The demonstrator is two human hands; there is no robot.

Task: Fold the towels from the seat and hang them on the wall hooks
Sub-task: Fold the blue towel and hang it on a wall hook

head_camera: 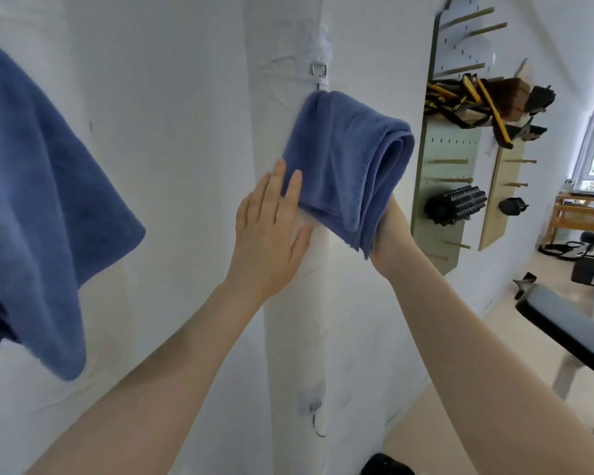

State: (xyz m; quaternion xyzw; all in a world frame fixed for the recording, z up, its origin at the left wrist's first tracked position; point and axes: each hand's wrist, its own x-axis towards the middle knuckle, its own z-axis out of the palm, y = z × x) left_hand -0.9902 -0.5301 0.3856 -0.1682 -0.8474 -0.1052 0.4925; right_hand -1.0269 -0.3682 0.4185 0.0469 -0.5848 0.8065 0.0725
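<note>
Folded blue terry towel (347,159) draped on white wall corner, below small metal buckle hook (319,69).
Soft looped pile, stitched hem, rounded fold facing right. Left hand (271,228) flat, fingers straight and spread, touching towel's lower left edge. Right hand (390,228) mostly hidden behind lower right corner; grip cannot be told. Second blue towel (42,200) hanging limp, far left.

A: What is worn on the arms?
B: No sleeves show; both forearms are bare up to the frame's edge.
A: Rings, a watch?
B: None on the left hand (271,231). The right hand (390,228) is mostly hidden.
</note>
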